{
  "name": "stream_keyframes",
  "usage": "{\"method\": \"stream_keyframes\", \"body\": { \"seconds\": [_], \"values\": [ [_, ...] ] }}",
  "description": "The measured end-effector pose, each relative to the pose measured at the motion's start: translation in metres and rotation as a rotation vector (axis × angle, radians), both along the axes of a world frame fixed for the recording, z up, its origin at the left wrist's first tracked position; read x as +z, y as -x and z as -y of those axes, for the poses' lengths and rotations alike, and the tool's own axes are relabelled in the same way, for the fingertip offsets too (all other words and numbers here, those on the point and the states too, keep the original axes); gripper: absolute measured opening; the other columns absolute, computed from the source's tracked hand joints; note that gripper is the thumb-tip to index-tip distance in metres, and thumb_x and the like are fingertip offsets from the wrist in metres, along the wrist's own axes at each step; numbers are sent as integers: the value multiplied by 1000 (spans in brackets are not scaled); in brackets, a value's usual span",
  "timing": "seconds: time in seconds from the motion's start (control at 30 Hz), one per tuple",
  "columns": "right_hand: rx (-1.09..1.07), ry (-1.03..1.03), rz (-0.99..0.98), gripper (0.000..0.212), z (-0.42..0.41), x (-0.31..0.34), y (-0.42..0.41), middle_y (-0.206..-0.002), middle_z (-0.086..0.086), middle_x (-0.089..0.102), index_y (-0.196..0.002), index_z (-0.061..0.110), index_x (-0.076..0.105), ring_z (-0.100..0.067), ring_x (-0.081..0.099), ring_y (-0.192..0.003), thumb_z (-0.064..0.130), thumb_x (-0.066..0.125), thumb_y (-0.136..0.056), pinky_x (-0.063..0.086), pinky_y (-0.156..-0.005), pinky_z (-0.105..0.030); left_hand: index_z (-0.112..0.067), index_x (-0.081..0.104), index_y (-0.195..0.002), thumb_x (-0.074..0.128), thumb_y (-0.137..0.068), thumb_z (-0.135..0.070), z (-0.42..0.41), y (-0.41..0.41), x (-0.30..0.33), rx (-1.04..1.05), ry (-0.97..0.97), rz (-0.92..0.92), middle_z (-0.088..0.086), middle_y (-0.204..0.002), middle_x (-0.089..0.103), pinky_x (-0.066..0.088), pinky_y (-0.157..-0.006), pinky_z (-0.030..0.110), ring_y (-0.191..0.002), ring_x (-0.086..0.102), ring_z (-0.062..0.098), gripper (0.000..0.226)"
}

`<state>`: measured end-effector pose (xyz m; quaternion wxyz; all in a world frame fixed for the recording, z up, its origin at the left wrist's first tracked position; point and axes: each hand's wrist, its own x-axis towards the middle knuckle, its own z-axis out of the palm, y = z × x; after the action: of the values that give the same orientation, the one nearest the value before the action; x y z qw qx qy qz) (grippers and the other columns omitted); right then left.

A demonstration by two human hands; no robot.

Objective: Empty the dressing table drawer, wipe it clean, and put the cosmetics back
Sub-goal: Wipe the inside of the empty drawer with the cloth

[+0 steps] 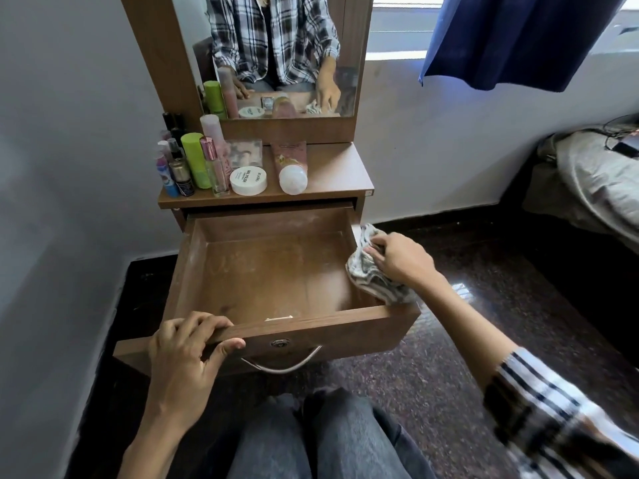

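Observation:
The brown wooden drawer point(193, 271) is pulled far out of the dressing table, and nothing lies inside it. Its floor looks dusty and smeared. My left hand point(186, 354) grips the drawer's front edge at the left, fingers over the top and thumb on the front. My right hand point(401, 261) holds a grey-white striped cloth point(370, 274) against the drawer's right wall, near its top edge. The cosmetics stand on the table top point(339, 171): several bottles point(193, 164) at the left, a round white jar point(248, 180), and a pink tube point(291, 165) lying down.
A mirror point(276, 53) above the table top reflects me and the bottles. A metal handle point(281, 364) and a lock sit on the drawer front. My knees are just below the drawer. A bed point(587, 188) stands at the right, under a blue curtain point(511, 36).

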<state>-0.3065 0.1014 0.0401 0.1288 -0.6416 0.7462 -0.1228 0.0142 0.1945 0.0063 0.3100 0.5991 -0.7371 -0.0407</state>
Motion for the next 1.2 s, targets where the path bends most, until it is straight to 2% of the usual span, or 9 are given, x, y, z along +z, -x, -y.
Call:
{"method": "stream_keyframes", "body": {
  "seconds": [0.13,0.37,0.53,0.67,0.77,0.83,0.93,1.1,1.2],
  "values": [
    [-108,29,54,29,45,8,-21,-119,-8,58,-110,24,62,-32,57,-109,40,43,-96,38,-77,-32,-21,67,-85,25,-79,-74,0,2,0,15,-4,-6,-10,-88,60,28,-76,36,-85,27,3,68],
    [-179,-46,92,34,83,10,-31,-134,-9,47,-126,22,55,-33,49,-122,33,39,-98,41,-95,-38,-25,65,-86,26,-80,-73,2,0,-2,19,-7,5,-13,-89,59,28,-76,35,-84,29,4,62],
    [-60,-115,28,28,46,14,-21,-122,-15,59,-114,11,62,-33,55,-113,28,51,-94,46,-88,-33,-21,67,-88,26,-80,-72,1,0,-3,17,5,22,-7,-89,62,30,-76,37,-86,30,6,67],
    [-92,-33,81,25,-6,10,-16,-133,-10,33,-109,11,67,-33,44,-113,27,63,-89,40,-98,-37,-22,66,-89,26,-80,-72,1,-1,-5,8,14,14,-7,-89,62,30,-76,37,-87,37,14,65],
    [-143,-36,169,25,-3,11,-18,-122,-11,55,-105,6,68,-29,56,-107,18,70,-83,46,-92,-33,-21,67,-88,27,-80,-72,2,-1,-6,12,19,17,-6,-88,62,31,-75,37,-86,38,14,65],
    [-215,-19,190,21,15,14,-22,-112,-14,64,-104,5,68,-31,61,-102,15,68,-85,49,-86,-33,-21,67,-87,27,-80,-71,3,0,-6,13,22,23,-6,-88,62,31,-75,37,-85,38,14,65],
    [-257,42,196,21,47,17,-27,-114,-15,64,-108,8,68,-33,61,-104,12,60,-89,51,-88,-35,-20,68,-87,26,-80,-72,3,0,-6,20,10,31,-6,-89,63,29,-75,36,-85,38,14,66],
    [-159,54,163,36,82,21,-27,-130,-14,56,-123,16,62,-32,54,-117,5,47,-92,45,-101,-37,-23,65,-88,27,-80,-71,3,0,-5,7,-1,23,-6,-89,62,28,-75,36,-85,35,11,62],
    [-84,14,130,35,84,22,-23,-131,-15,55,-123,17,62,-34,54,-118,7,48,-93,45,-100,-37,-24,65,-88,27,-81,-70,2,0,-4,6,1,21,-7,-88,61,27,-75,35,-86,30,6,60]
  ]
}}
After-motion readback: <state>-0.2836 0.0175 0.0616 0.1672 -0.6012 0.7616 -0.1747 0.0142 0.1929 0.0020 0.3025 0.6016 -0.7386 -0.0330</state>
